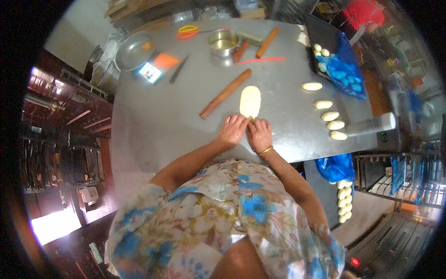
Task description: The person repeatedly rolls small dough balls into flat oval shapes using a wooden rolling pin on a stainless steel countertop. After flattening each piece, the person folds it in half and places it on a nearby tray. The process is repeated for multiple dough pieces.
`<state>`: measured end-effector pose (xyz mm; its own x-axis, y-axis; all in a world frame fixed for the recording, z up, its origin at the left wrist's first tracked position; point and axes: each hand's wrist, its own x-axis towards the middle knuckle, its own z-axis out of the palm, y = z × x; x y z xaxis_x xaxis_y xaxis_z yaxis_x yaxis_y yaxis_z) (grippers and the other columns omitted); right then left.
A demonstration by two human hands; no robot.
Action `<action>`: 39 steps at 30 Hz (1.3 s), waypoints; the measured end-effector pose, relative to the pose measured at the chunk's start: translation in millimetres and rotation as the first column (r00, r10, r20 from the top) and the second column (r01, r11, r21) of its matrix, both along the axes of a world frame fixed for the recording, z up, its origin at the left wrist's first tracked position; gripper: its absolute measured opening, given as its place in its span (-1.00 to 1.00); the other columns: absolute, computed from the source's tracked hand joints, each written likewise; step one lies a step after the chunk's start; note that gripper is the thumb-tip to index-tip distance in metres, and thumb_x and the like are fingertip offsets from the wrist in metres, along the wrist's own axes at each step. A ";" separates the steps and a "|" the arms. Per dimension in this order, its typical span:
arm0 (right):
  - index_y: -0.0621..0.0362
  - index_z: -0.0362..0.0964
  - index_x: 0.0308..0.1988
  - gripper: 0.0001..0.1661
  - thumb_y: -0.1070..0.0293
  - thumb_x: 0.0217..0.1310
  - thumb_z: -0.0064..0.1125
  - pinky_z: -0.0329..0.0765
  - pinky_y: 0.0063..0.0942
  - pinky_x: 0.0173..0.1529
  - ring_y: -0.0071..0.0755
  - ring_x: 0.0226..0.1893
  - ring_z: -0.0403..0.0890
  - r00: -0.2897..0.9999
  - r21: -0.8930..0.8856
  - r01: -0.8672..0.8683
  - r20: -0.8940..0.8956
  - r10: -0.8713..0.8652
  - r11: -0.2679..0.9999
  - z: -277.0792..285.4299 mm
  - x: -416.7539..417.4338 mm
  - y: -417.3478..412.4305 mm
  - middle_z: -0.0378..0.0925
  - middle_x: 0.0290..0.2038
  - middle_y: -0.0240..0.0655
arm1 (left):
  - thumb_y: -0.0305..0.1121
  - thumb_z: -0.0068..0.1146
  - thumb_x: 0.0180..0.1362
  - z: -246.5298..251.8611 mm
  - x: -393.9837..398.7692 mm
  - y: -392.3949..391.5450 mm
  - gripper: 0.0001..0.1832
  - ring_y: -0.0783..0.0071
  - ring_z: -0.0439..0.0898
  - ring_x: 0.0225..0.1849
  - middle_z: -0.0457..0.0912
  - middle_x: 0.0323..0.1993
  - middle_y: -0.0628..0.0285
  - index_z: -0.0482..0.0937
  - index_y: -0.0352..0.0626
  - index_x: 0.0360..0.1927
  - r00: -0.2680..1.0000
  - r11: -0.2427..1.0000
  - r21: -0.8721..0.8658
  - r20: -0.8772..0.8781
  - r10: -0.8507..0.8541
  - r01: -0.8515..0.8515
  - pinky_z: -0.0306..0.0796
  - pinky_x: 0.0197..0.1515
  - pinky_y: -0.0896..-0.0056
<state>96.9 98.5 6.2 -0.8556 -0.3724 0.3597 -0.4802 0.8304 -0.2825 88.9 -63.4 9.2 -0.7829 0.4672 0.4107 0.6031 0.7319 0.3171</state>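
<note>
A flattened oval of pale dough (250, 101) lies on the metal table (167, 115) in front of me. Both hands are at its near end: my left hand (233, 129) on the left corner, my right hand (259, 133) on the right, fingertips nearly meeting and bent over the dough's edge. The fingers hide how much of it is pinched or folded. A wooden rolling pin (225, 93) lies diagonally to the left of the dough. On the right, several small dough rolls (330, 116) form a curved row.
Farther back are a metal pot of yellowish liquid (223, 42), shorter wooden rods (267, 42), scissors (188, 32), a lit phone (150, 73), a knife (179, 69) and a metal bowl (135, 51). A black tray (324, 33) with dough balls overhangs the right corner, near a person in red (364, 14).
</note>
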 end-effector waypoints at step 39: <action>-0.03 0.51 -0.10 -0.67 0.31 0.05 0.15 0.06 0.11 0.29 -0.31 -0.01 0.42 0.996 0.125 0.086 0.001 -0.087 0.988 7.1 23.8 -1.6 0.48 -0.11 -0.44 | -0.22 0.29 -0.07 1.1 14.6 -3.6 -0.54 0.21 0.39 0.03 0.45 -0.13 0.17 0.50 -0.25 -0.10 0.996 0.988 -0.151 0.090 0.024 -0.010 0.22 0.06 0.11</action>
<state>120.7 96.9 13.3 -0.8886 -0.3384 0.3096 -0.4034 0.8978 -0.1768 103.5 -67.1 10.3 -0.8223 0.5047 0.2629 0.5638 0.7854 0.2557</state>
